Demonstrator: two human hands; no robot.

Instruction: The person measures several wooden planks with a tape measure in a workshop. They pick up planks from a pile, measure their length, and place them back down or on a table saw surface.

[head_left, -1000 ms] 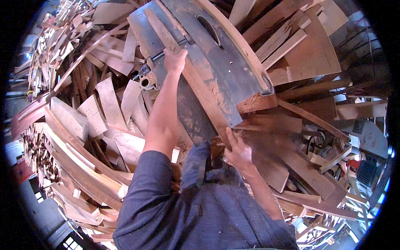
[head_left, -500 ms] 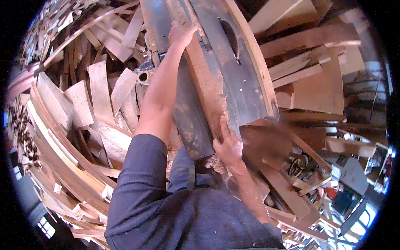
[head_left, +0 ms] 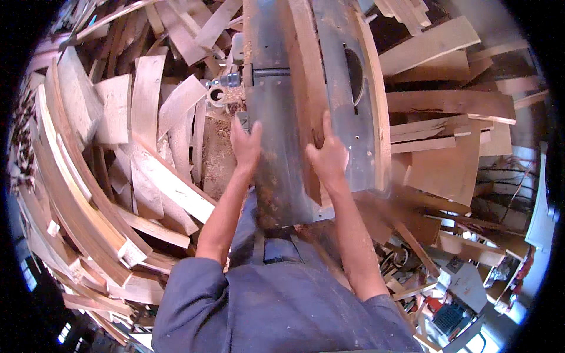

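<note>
A long wooden board (head_left: 306,76) lies lengthwise on the dark metal bed (head_left: 276,153) of a jointer, beside its raised inner part. My right hand (head_left: 331,156) grips the near part of the board, thumb on its left side and index finger stretched forward along it. My left hand (head_left: 246,144) hovers over the left edge of the bed, off the board, fingers apart and nothing in them. Ahead of it, the dark cutter slot (head_left: 271,72) crosses the bed. The far end of the board runs out of view.
Wood offcuts (head_left: 147,100) are heaped to the left, above sawdust (head_left: 218,159). More planks (head_left: 447,106) are stacked to the right. A slotted metal plate (head_left: 347,129) edged by a wooden strip (head_left: 376,117) adjoins the bed. A round metal fitting (head_left: 217,94) juts from the left side.
My left hand has let go of the board's far part and drawn back to the bed's left edge. My right hand stays on the board, somewhat farther forward. The view has shifted.
</note>
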